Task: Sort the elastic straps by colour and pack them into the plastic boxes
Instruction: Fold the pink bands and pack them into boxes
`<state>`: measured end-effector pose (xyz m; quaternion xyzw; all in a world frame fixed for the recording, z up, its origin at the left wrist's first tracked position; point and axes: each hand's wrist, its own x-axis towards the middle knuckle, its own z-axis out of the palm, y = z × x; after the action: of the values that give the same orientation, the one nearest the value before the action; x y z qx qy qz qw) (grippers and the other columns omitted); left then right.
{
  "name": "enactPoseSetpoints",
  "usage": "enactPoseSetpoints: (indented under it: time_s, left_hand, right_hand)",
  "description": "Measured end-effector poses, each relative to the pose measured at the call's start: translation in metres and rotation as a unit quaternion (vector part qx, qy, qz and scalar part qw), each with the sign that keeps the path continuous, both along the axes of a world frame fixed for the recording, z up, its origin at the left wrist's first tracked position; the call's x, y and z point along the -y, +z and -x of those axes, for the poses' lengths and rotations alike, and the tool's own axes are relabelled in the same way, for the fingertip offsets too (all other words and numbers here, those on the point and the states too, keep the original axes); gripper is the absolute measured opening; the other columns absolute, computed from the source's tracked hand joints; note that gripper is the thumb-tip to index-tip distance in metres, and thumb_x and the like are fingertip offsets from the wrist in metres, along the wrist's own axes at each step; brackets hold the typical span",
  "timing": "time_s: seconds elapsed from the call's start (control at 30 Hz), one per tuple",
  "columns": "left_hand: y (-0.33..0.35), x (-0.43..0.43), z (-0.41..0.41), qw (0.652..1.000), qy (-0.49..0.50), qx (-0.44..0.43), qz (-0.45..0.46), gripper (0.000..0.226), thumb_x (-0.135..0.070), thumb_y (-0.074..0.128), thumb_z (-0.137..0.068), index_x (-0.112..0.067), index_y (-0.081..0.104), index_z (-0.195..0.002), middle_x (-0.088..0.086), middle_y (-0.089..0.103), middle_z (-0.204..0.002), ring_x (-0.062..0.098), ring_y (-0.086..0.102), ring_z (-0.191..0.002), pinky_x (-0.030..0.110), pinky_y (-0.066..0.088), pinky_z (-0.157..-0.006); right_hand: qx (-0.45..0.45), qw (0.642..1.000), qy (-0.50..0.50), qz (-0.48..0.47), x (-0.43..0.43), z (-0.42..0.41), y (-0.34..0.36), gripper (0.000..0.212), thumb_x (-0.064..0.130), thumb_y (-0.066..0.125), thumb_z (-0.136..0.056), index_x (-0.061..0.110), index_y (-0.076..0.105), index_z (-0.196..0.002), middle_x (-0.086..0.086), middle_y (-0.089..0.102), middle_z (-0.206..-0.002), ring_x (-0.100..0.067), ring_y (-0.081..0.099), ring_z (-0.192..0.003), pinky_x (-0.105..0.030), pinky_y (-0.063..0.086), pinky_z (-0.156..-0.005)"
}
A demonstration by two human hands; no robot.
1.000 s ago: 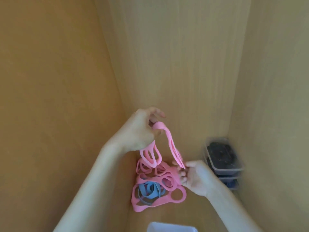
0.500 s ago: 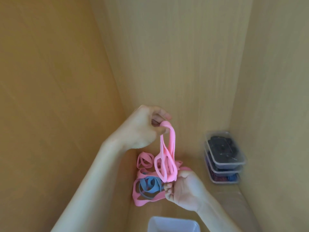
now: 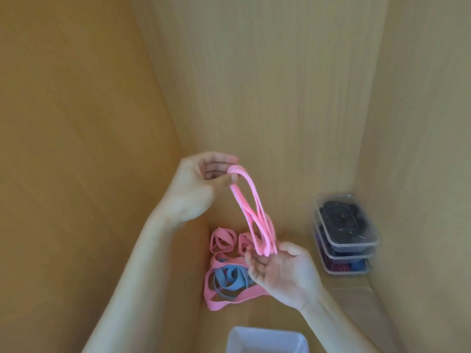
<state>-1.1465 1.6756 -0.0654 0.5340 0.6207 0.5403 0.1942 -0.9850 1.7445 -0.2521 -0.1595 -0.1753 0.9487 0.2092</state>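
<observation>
I see left hand (image 3: 196,189) pinching 1 pink strap (image 3: 251,207) up, right hand (image 3: 283,273) loosely cupped under it (grip unclear).

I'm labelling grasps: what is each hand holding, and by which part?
The left hand pinches a pink strap by its top bend. Its lower end touches the right hand; a grip there cannot be told.

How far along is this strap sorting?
Done: three stacked boxes at the right hold straps. In hand: the left hand pinches a pink strap by its top, the right hand open under its lower end. To do: the pile of pink and blue straps, and a white box, nothing visible in it.
</observation>
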Motion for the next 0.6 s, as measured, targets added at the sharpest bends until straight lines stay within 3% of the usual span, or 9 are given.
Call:
enactPoseSetpoints:
  time_s: [0.1, 0.27, 0.47, 0.6]
  left_hand:
    - [-0.031, -0.001, 0.017, 0.994, 0.057, 0.086, -0.026, 0.029, 0.005, 0.068, -0.089, -0.014, 0.07, -0.111, 0.005, 0.077, -0.1, 0.017, 0.073, -0.097, 0.028, 0.057, -0.09]
    - [-0.112, 0.002, 0.03, 0.965, 0.11, 0.238, -0.023, 0.023, 0.005, 0.061, -0.093, -0.012, 0.065, -0.109, 0.015, 0.072, -0.112, 0.026, 0.07, -0.106, 0.033, 0.058, -0.091]
    - [-0.187, 0.004, 0.005, 0.961, 0.098, 0.246, 0.077, 0.015, 0.015, 0.058, -0.091, 0.004, 0.058, -0.099, 0.024, 0.065, -0.114, 0.032, 0.064, -0.104, 0.046, 0.053, -0.098]
    - [-0.205, 0.002, -0.016, 0.964, 0.079, 0.199, 0.158, 0.029, 0.011, 0.062, -0.089, -0.002, 0.061, -0.114, 0.016, 0.067, -0.121, 0.027, 0.066, -0.108, 0.027, 0.056, -0.089]
  right_hand:
    - [-0.01, 0.999, -0.041, -0.004, -0.019, -0.016, 0.005, 0.03, 0.008, 0.056, -0.09, -0.004, 0.072, -0.112, -0.02, 0.067, -0.104, -0.031, 0.066, -0.092, -0.039, 0.054, -0.083]
    - [0.074, 0.986, -0.102, -0.105, -0.051, -0.038, 0.028, 0.023, 0.002, 0.068, -0.083, -0.002, 0.072, -0.105, -0.018, 0.07, -0.098, -0.027, 0.071, -0.085, -0.036, 0.06, -0.071]
    - [0.157, 0.941, -0.094, -0.283, -0.067, -0.044, 0.057, 0.021, 0.011, 0.072, -0.083, 0.004, 0.075, -0.102, -0.017, 0.074, -0.103, -0.029, 0.074, -0.094, -0.033, 0.06, -0.073]
    - [0.197, 0.912, -0.058, -0.354, -0.06, -0.036, 0.061, 0.036, 0.017, 0.075, -0.078, 0.0, 0.072, -0.109, -0.023, 0.074, -0.109, -0.037, 0.072, -0.102, -0.037, 0.061, -0.08]
